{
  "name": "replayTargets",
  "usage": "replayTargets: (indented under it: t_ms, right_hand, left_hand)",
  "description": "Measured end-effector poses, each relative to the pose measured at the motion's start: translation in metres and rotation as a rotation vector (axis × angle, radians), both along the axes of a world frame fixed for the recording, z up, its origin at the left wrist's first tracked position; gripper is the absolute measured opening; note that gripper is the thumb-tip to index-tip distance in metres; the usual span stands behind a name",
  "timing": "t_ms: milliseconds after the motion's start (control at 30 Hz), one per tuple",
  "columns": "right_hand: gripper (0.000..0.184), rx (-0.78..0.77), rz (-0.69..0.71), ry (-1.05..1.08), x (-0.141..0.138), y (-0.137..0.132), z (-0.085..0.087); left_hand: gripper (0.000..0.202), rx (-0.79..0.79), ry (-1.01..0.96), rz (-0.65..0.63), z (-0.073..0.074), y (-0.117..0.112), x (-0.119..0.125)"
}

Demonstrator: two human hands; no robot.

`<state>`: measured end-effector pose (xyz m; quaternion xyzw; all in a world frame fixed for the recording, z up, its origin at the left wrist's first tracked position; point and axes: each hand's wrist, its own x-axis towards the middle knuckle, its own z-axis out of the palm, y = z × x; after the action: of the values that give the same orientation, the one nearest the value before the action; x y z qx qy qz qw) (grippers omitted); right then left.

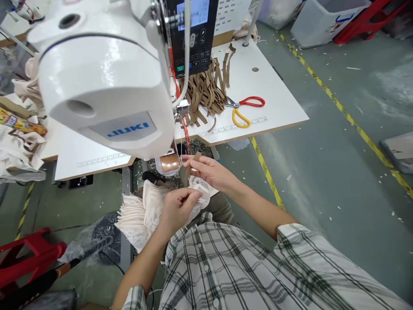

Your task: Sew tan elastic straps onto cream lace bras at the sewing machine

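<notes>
My left hand (180, 208) is closed in a pinch on a pale lace piece (200, 185) just above my lap. My right hand (211, 173) holds a short brown fabric strip (189, 170) between thumb and fingers, its fingertips close to the needle area of a white sewing machine (106, 90). A copper-coloured plate (170, 162) sits under the machine head, left of those fingertips. Beside my left wrist, a pleated stack of cream lace fabric (137, 215) hangs over my lap. Part of the lace piece is hidden by my hands.
Brown strips (206, 92) lie heaped on the white table (271, 94), beside scissors (240, 105) with red and yellow handles. A control panel (193, 38) stands behind. Cream fabric (19, 150) lies at left. Red stools, a plastic bin (322, 21) and scraps are on the floor.
</notes>
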<state>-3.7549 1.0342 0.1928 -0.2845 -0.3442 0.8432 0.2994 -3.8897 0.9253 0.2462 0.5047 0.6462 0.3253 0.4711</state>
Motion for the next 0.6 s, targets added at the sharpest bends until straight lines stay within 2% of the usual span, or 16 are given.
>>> replayTargets:
  t_ms: [67,167,233,333,433,467,567,600]
  right_hand:
    - [0.025,-0.001,-0.005,0.007,-0.008,0.004,0.005]
    - [0.024,0.099,-0.119,-0.029,-0.019,0.007,0.011]
    - [0.023,0.095,-0.185,-0.009,-0.02,0.011,0.008]
    - [0.022,-0.037,-0.338,0.053,0.001,0.023,-0.017]
    - [0.029,-0.191,-0.567,-0.09,0.054,0.024,-0.062]
    - [0.032,-0.249,-0.55,-0.231,0.077,0.019,-0.077]
    - [0.029,-0.258,-0.105,-0.606,0.139,-0.006,-0.108]
    - [0.028,-0.239,-0.041,-0.647,0.153,-0.014,-0.112]
  left_hand:
    - [0.026,-0.022,0.007,-0.002,-0.004,-0.003,0.0]
    - [0.028,-0.048,0.02,-0.001,-0.008,-0.005,0.001]
    - [0.028,-0.054,0.026,0.002,-0.009,-0.006,0.001]
    - [0.028,-0.05,0.037,0.002,-0.008,-0.007,-0.001]
    - [0.027,-0.031,0.056,0.007,-0.008,-0.01,-0.007]
    - [0.024,-0.016,0.065,0.006,-0.008,-0.012,-0.008]
    - [0.019,0.078,0.113,-0.042,-0.011,-0.013,-0.009]
    - [0.02,0.132,0.14,-0.074,-0.011,-0.012,-0.008]
